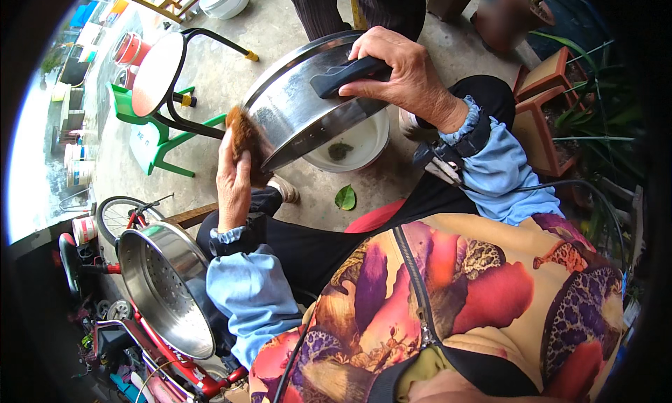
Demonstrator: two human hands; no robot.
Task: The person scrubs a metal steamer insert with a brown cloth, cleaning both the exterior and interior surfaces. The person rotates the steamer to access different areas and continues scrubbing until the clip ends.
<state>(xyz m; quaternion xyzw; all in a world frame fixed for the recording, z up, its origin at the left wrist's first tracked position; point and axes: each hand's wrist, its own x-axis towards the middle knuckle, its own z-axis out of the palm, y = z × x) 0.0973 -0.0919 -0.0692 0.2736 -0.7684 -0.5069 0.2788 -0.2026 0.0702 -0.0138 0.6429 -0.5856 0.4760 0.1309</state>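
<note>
My right hand [399, 72] grips the black side handle [346, 77] of a round stainless steel steamer pot section [294, 114], which is tilted on edge over a white basin [367, 145]. With my left hand [235, 172] I hold a brown fibrous scrubbing pad [247, 140] at the pot's left rim. A dark greenish clump [340, 151] lies in the basin. To my left, a second steel steamer section [168, 287] with a perforated bottom rests tilted by a red bicycle frame.
A round stool [160, 75] and a green child's chair [157, 145] stand at the left. Another person's legs [320, 9] are just beyond the pot. Planters [541, 130] line the right side. A green leaf [345, 197] lies on the concrete floor.
</note>
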